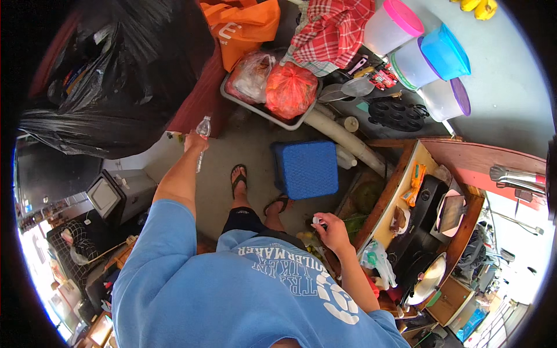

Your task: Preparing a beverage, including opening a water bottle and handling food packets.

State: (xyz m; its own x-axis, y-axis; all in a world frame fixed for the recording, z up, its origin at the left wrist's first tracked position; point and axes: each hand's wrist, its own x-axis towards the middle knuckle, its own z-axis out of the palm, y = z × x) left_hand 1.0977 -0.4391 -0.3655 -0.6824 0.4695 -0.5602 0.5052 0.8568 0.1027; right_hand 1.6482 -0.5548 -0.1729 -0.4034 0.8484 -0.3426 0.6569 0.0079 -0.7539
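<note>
My left hand [194,141] is stretched out in front and to the left, wrapped around the middle of a clear plastic bottle [203,127]. The bottle's neck points away from me, and part of its body is hidden by my fingers. Nearer my body on the right side, my right hand [334,232] pinches a small white piece [316,220] that looks like a bottle cap. A wooden shelf unit [383,198] stands just beyond that hand. Between my hands and further out sits a blue plastic stool [310,169] on the floor.
A grey tray [293,126] holds a red plastic bag [290,90]. Black plastic sheeting [113,117] bulges at the left, above a grey bin [126,191]. A black gas stove [420,213] rests on the shelf unit. Lidded containers [394,28] line the wall.
</note>
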